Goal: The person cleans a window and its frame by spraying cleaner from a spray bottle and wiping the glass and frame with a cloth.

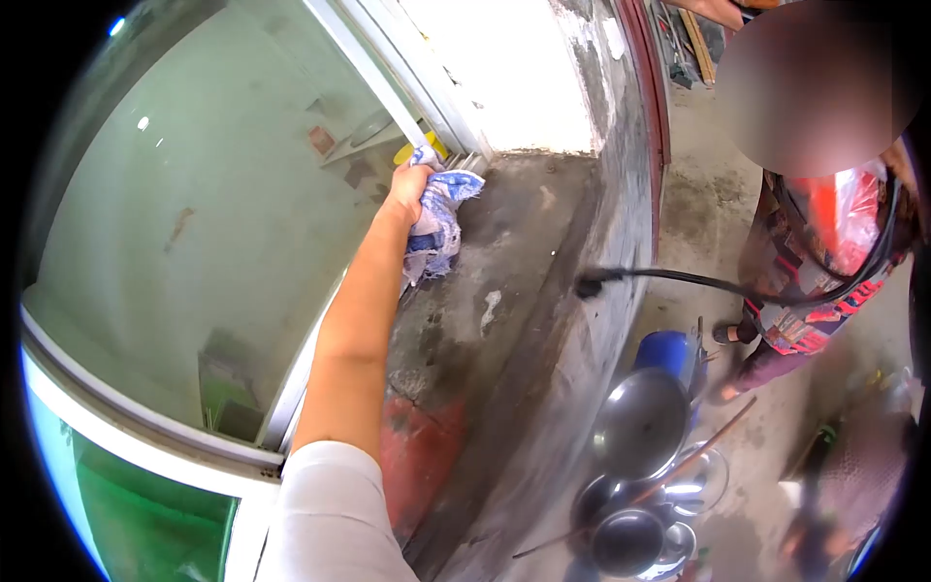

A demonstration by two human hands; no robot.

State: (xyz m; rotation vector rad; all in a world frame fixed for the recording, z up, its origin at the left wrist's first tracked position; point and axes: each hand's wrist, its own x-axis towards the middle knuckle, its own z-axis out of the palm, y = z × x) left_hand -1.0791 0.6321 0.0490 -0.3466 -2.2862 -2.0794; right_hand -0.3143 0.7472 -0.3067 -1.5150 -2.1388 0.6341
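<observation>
Left hand [411, 187], bare, at upper centre of the frame: fingers closed around a bunched cloth; white short sleeve at lower centre. Cloth [438, 225], just left of upper centre: woven fabric, white with blue-violet patterning, crumpled, with frayed edges, hanging below the grip beside the window frame; whether it presses on the frame cannot be told. Right hand: out of view, state cannot be told. Window pane [184, 204], upper left: broad smooth glass, pale grey-green, with small smudges. Window frame [145, 412], left and lower left: pale, straight-edged rails. Green panel [155, 514], lower left corner: glossy. Ledge [514, 257], centre: rough grey cement, stained, with whitish flecks; reddish patch toward lower centre. Yellow object [427, 148], upper centre, beyond the hand: partly hidden. Black hose [698, 277], right of centre: thin, flexible, curved, its blunt end at the ledge's outer side. Person [824, 252], right: patterned garment, with red and clear plastic at the chest. Large pan [640, 425], lower right: round, shallow, dark, shiny. Small pan [628, 543], below it: round, dark. Blue container [663, 351], above the large pan: rounded. Stick [693, 456], lower right: long, thin, brown, slanting across the pans.
</observation>
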